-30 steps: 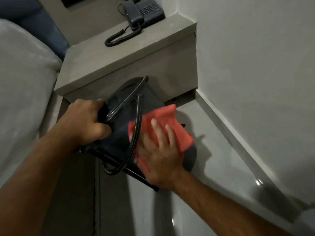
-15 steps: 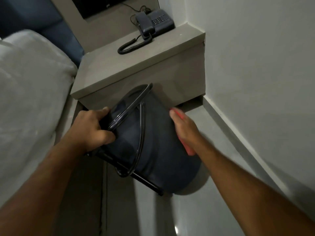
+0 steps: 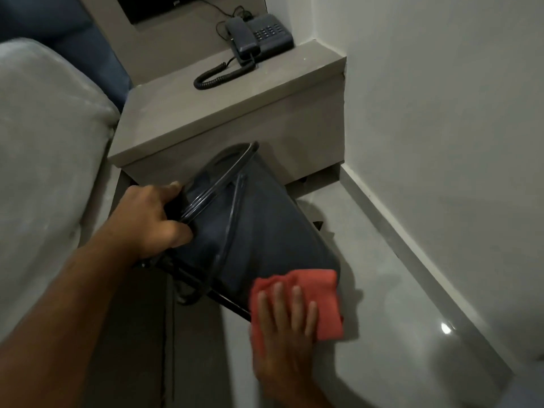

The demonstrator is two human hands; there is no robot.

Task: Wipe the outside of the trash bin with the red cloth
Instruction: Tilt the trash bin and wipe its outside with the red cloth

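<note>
A dark trash bin (image 3: 265,228) with a black wire frame is tilted over on the floor in front of the nightstand. Its rim points up and to the left. My left hand (image 3: 150,219) grips the bin's rim and holds it tilted. My right hand (image 3: 282,328) lies flat, fingers spread, on the red cloth (image 3: 321,293), pressing it against the bin's lower end near its base.
A grey nightstand (image 3: 223,119) stands just behind the bin and carries a dark corded telephone (image 3: 259,36). A bed with pale bedding (image 3: 44,160) fills the left side. The white wall and its skirting (image 3: 412,240) run along the right, with glossy floor tiles (image 3: 391,325) between.
My right hand with the red cloth has swept from the bin's far upper side down to its lower end near the base. My left hand has kept its grip on the rim.
</note>
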